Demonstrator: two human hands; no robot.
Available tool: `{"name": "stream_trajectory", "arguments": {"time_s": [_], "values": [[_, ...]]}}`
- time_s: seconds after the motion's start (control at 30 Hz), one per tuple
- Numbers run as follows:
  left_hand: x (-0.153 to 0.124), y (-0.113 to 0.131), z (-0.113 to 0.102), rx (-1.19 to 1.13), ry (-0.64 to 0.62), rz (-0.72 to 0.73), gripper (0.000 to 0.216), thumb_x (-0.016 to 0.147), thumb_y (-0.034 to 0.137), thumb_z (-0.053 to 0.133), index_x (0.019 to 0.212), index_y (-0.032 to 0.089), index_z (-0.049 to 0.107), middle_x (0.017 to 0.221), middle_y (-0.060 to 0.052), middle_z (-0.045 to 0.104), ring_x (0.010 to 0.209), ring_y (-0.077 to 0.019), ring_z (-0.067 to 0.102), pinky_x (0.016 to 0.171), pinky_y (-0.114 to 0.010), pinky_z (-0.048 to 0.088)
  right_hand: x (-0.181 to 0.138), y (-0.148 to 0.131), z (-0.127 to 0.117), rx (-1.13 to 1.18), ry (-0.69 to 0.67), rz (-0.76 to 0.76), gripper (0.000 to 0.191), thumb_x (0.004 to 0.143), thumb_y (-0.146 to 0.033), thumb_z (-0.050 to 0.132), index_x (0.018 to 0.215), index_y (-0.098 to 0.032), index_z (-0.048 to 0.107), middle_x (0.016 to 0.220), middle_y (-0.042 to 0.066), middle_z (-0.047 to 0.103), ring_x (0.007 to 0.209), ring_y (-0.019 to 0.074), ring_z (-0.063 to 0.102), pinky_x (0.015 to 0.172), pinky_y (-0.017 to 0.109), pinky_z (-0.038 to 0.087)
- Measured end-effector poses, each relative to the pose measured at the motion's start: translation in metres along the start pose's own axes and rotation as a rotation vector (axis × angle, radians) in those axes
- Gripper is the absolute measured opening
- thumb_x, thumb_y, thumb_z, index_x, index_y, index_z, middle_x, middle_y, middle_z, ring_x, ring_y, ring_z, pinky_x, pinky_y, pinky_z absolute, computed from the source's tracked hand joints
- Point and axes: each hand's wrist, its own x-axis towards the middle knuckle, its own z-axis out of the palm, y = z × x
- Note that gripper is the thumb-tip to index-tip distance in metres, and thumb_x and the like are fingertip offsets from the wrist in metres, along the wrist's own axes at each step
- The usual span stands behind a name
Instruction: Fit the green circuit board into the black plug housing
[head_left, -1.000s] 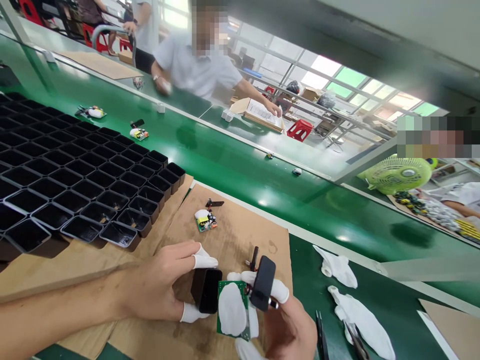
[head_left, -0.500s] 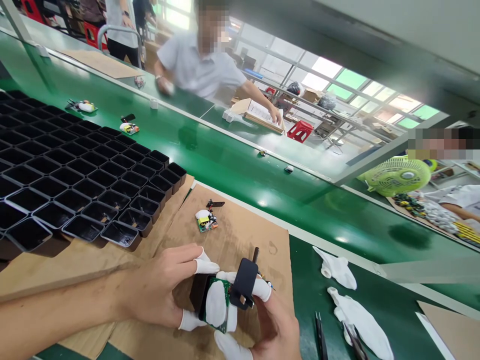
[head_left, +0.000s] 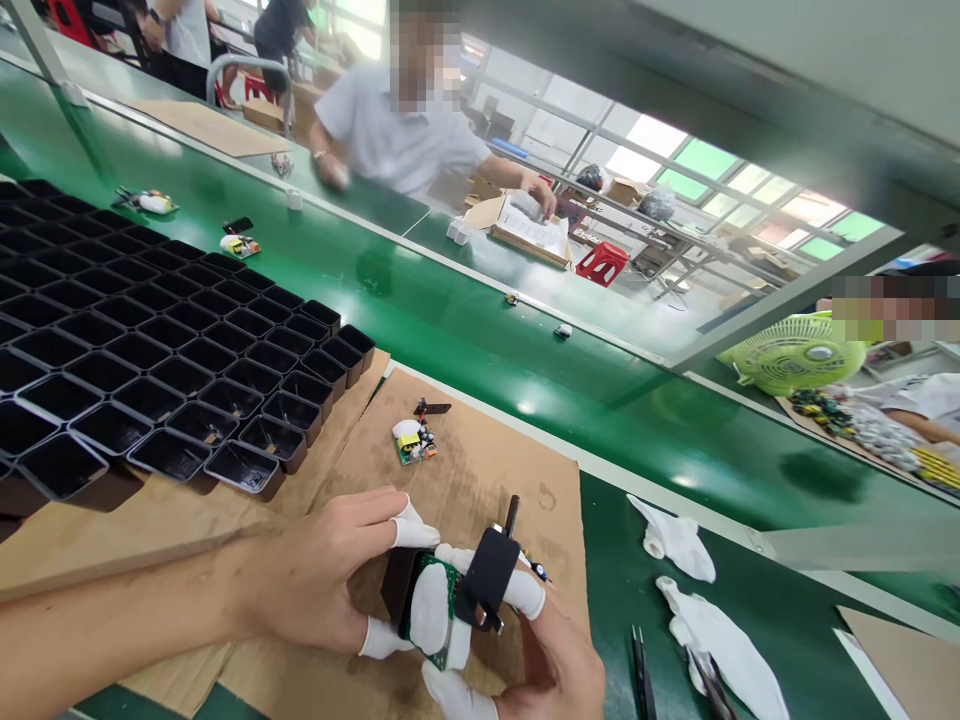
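Note:
My left hand [head_left: 319, 575], with white finger cots on its fingertips, grips a small black plastic case [head_left: 397, 585] by its sides. My right hand [head_left: 559, 640], also in finger cots, holds a green circuit board [head_left: 430, 612] with a white pad on its face. The board's near end sits at the case's mouth, partly inside; how deep is hidden. A black plug cap [head_left: 491, 570] with metal prongs rests over my right fingers beside the board. Beyond my hands, another circuit board [head_left: 412, 440] with a yellow part and a black piece lies on the cardboard [head_left: 510, 450].
Rows of black cases [head_left: 172, 350] fill the left. Tweezers [head_left: 641, 670], pliers [head_left: 709, 685] and white gloves [head_left: 724, 635] lie at right. Boards [head_left: 240, 245] sit on the green conveyor belt [head_left: 450, 330]. Across it a co-worker [head_left: 405, 140] reaches into a box; a green fan [head_left: 799, 352] stands right.
The plug cap has tilted slightly and shifted right with my right fingers. Boards on the belt have slid left. The co-worker's hand has moved up and left over the box.

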Motion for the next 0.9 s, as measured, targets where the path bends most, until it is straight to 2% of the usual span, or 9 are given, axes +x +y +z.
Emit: {"name": "stream_trajectory", "arguments": {"time_s": [0.23, 0.33, 0.43, 0.53, 0.67, 0.8, 0.9], "values": [[0.001, 0.001, -0.001, -0.027, 0.016, 0.025, 0.055, 0.092, 0.036, 0.098, 0.136, 0.021, 0.068, 0.110, -0.008, 0.075, 0.094, -0.0235, 0.074, 0.081, -0.032, 0.061, 0.002, -0.003, 0.003, 0.013, 0.045, -0.018, 0.070, 0.079, -0.041, 0.108, 0.141, -0.025, 0.081, 0.129, 0.012, 0.088, 0.112, 0.0323, 0.089, 0.109, 0.033, 0.071], [0.001, 0.000, 0.000, -0.018, 0.008, 0.013, 0.057, 0.090, 0.037, 0.099, 0.136, 0.022, 0.068, 0.111, -0.008, 0.076, 0.095, -0.0241, 0.075, 0.082, -0.032, 0.061, -0.001, -0.001, 0.005, 0.014, 0.049, -0.023, 0.076, 0.074, -0.045, 0.112, 0.141, -0.025, 0.081, 0.124, 0.012, 0.089, 0.111, 0.0344, 0.088, 0.106, 0.035, 0.073], [0.000, -0.001, 0.000, -0.001, 0.000, -0.003, 0.061, 0.087, 0.037, 0.101, 0.137, 0.022, 0.069, 0.111, -0.008, 0.076, 0.096, -0.0246, 0.075, 0.084, -0.033, 0.062, -0.007, 0.002, 0.010, 0.022, 0.086, -0.020, 0.082, 0.074, -0.047, 0.112, 0.145, -0.024, 0.079, 0.128, 0.014, 0.088, 0.120, 0.0372, 0.087, 0.106, 0.035, 0.073], [0.000, -0.001, 0.000, 0.014, 0.012, -0.009, 0.066, 0.087, 0.037, 0.102, 0.141, 0.023, 0.068, 0.112, -0.008, 0.076, 0.096, -0.0246, 0.076, 0.083, -0.033, 0.063, -0.013, 0.003, 0.016, 0.050, 0.140, -0.028, 0.083, 0.077, -0.041, 0.111, 0.151, -0.025, 0.076, 0.136, 0.014, 0.086, 0.129, 0.0399, 0.085, 0.108, 0.036, 0.072], [0.000, -0.001, 0.001, -0.002, 0.045, 0.019, 0.070, 0.085, 0.034, 0.103, 0.143, 0.023, 0.066, 0.113, -0.008, 0.077, 0.095, -0.0242, 0.076, 0.081, -0.033, 0.062, -0.013, 0.000, 0.019, 0.059, 0.165, -0.013, 0.077, 0.078, -0.032, 0.108, 0.148, -0.026, 0.077, 0.134, 0.013, 0.087, 0.127, 0.0397, 0.086, 0.110, 0.038, 0.071], [0.000, -0.002, 0.001, -0.014, 0.038, 0.021, 0.067, 0.082, 0.028, 0.103, 0.140, 0.023, 0.068, 0.113, -0.008, 0.077, 0.095, -0.0242, 0.075, 0.081, -0.033, 0.061, -0.006, -0.004, 0.017, 0.051, 0.133, -0.026, 0.072, 0.080, -0.028, 0.104, 0.147, -0.027, 0.078, 0.134, 0.012, 0.087, 0.124, 0.0390, 0.088, 0.113, 0.038, 0.071], [0.000, -0.001, 0.001, -0.017, 0.024, 0.019, 0.066, 0.082, 0.024, 0.101, 0.139, 0.023, 0.068, 0.112, -0.007, 0.076, 0.095, -0.0241, 0.074, 0.081, -0.032, 0.060, -0.001, -0.004, 0.015, 0.049, 0.068, -0.076, 0.075, 0.078, -0.026, 0.104, 0.148, -0.027, 0.078, 0.132, 0.012, 0.088, 0.117, 0.0405, 0.090, 0.108, 0.041, 0.073]]}}
